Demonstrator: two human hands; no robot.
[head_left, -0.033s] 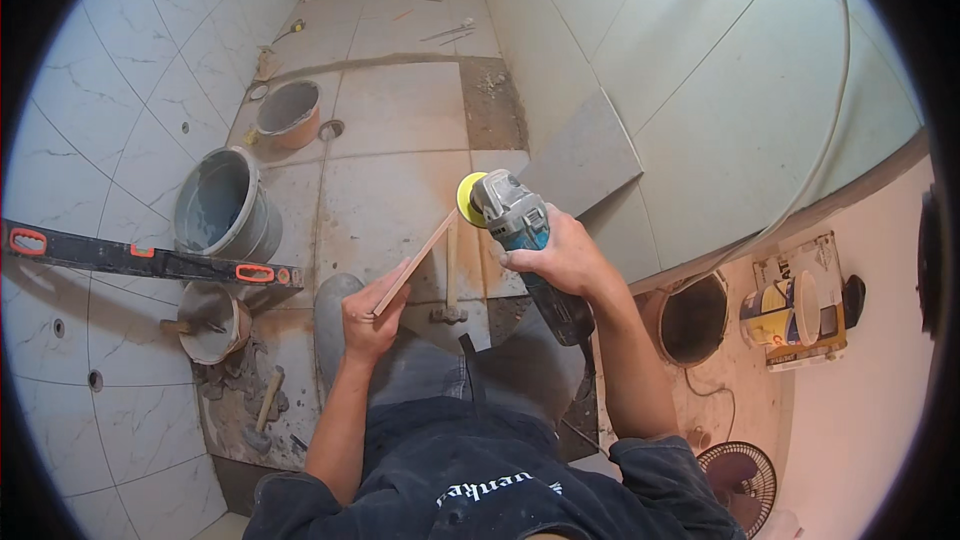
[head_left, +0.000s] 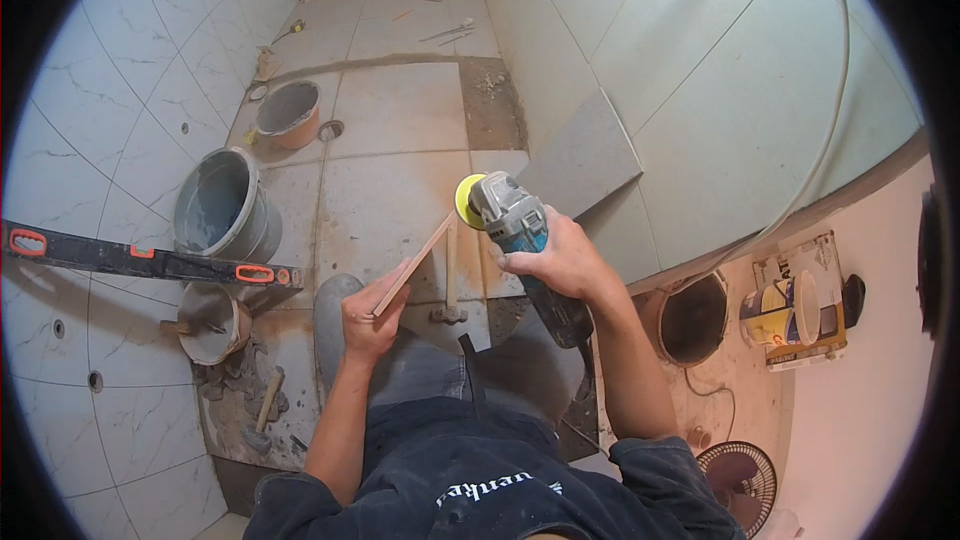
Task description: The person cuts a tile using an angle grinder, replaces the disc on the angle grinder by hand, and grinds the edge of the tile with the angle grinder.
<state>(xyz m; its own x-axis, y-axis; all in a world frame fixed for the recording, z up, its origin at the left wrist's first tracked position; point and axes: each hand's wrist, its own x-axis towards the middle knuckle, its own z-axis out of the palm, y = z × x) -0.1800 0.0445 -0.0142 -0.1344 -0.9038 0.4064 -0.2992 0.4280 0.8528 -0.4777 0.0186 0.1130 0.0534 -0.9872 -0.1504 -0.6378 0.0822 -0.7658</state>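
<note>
My right hand (head_left: pixel 548 258) is wrapped round the body of an angle grinder (head_left: pixel 512 206), which is grey and teal with a black rear end. A yellow disc (head_left: pixel 467 202) is fitted at the grinder's head, close to the far end of a narrow tile piece (head_left: pixel 415 265). Whether disc and tile touch, I cannot tell. The tile piece is seen edge-on, reddish along its edge, and slants up to the right. My left hand (head_left: pixel 370 316) grips its near end. Beneath it, on the floor, lies a hammer (head_left: pixel 451 280) with a wooden handle.
A grey bucket (head_left: pixel 262 230), a spirit level (head_left: pixel 180 266), a smaller bucket (head_left: pixel 240 330) and another hammer (head_left: pixel 268 402) are at the left. An orange bucket (head_left: pixel 300 132) stands farther off. A loose grey tile (head_left: pixel 590 155) leans on the right wall. A fan (head_left: pixel 762 490) sits at lower right.
</note>
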